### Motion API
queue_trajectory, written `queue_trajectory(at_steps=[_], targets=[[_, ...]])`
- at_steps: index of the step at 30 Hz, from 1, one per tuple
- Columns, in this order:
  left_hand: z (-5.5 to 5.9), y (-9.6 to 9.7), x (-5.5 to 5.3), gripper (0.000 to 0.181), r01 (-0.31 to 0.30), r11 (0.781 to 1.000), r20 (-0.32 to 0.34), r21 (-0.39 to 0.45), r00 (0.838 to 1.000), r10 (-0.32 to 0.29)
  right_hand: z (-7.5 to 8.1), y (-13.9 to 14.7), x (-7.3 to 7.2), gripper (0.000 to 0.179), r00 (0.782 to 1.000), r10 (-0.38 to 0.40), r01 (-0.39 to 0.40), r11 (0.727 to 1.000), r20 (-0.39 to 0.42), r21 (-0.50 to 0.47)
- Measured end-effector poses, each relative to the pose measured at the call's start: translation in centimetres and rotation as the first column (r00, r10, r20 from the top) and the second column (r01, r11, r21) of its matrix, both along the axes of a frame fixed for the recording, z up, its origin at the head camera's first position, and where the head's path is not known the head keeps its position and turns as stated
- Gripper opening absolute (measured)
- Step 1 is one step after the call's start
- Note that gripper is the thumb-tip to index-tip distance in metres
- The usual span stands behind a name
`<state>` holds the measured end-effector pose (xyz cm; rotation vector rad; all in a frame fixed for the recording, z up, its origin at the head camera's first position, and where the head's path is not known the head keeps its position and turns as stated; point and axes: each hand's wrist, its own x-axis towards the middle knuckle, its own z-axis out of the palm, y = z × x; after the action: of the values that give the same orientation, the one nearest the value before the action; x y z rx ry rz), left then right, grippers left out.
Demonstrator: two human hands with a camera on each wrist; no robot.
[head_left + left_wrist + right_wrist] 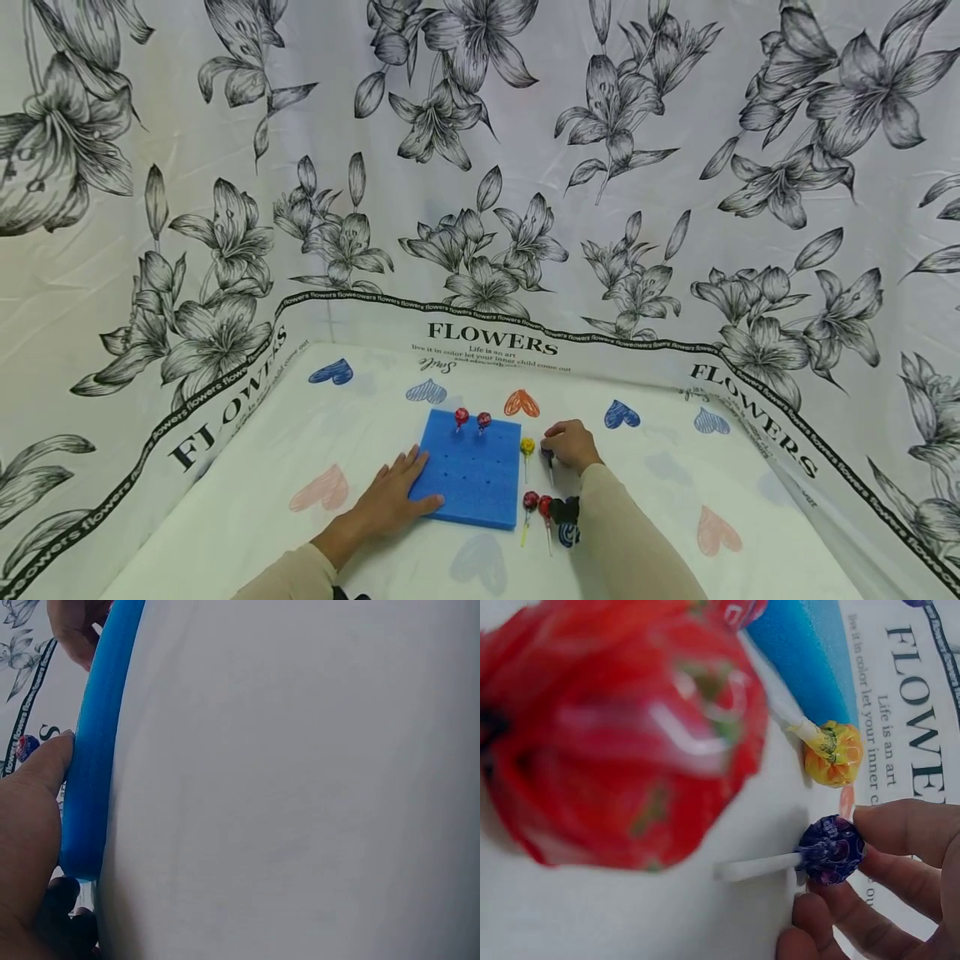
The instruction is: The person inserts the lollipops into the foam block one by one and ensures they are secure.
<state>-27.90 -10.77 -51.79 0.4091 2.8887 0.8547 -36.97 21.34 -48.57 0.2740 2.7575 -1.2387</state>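
Note:
A blue foam block (pixel 468 479) with rows of small holes lies flat on the cloth. Two red-wrapped lollipops (pixel 461 417) stand upright near its far edge. My left hand (pixel 390 498) rests on the block's left side, fingers stretched out; the left wrist view shows the thumb (pixel 56 761) against the blue foam. To the right of the block, my right hand (pixel 573 446) pinches the head of a purple-wrapped lollipop (pixel 831 850) between thumb and fingertips, its white stick pointing away from the palm. Beside it lies a yellow lollipop (pixel 528 447).
Nearer the body lie red lollipops (pixel 531 500) and a dark blue swirled one (pixel 568 535), partly covered by the right wrist's black camera (pixel 564 510). White cloth printed with hearts (pixel 522 403) covers the table. A flower-printed curtain (pixel 480 250) hangs behind and at both sides.

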Motion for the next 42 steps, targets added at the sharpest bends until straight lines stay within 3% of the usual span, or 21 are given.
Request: queue_trajectory(at_steps=[6, 12, 18, 21, 24, 32, 37, 42], targets=[[-0.3, 0.1, 0.3, 0.092, -0.001, 1.000, 0.012, 0.020, 1.000, 0.000, 0.0, 0.3, 0.5, 0.013, 1.000, -0.006, 0.006, 0.999, 0.013, -0.039], [-0.5, 0.1, 0.4, 0.093, -0.002, 1.000, 0.015, 0.011, 1.000, 0.002, 1.0, 0.9, 0.1, 0.023, 0.998, -0.018, 0.007, 0.987, -0.068, -0.161], [-0.6, 0.0, 0.0, 0.094, -0.006, 1.000, 0.006, -0.001, 1.000, 0.006, 3.7, 0.8, 0.2, 0.023, 0.979, -0.026, -0.056, 0.919, -0.202, -0.390], [-0.7, -0.1, -0.1, 0.094, -0.007, 1.000, 0.004, -0.004, 1.000, 0.007, 4.7, 0.6, 0.4, 0.024, 0.962, -0.018, -0.111, 0.884, -0.271, -0.455], [-0.8, -0.1, 0.0, 0.094, -0.007, 1.000, 0.004, 0.005, 1.000, 0.007, 5.4, 0.3, 0.7, 0.026, 0.940, 0.003, -0.173, 0.866, -0.341, -0.469], [-0.9, -0.2, 0.2, 0.094, 0.001, 1.000, 0.014, 0.011, 1.000, -0.002, 6.8, -1.0, 1.4, 0.026, 0.879, 0.032, -0.273, 0.852, -0.475, -0.447], [-0.6, -0.1, 0.1, 0.093, 0.003, 1.000, 0.001, 0.002, 1.000, -0.003, 7.6, -2.0, 1.5, 0.024, 0.854, 0.035, -0.310, 0.836, -0.519, -0.453], [-0.2, -0.1, 0.0, 0.092, -0.003, 1.000, -0.010, 0.004, 1.000, 0.003, 7.6, -3.3, 1.2, 0.022, 0.839, 0.037, -0.321, 0.839, -0.543, -0.438]])
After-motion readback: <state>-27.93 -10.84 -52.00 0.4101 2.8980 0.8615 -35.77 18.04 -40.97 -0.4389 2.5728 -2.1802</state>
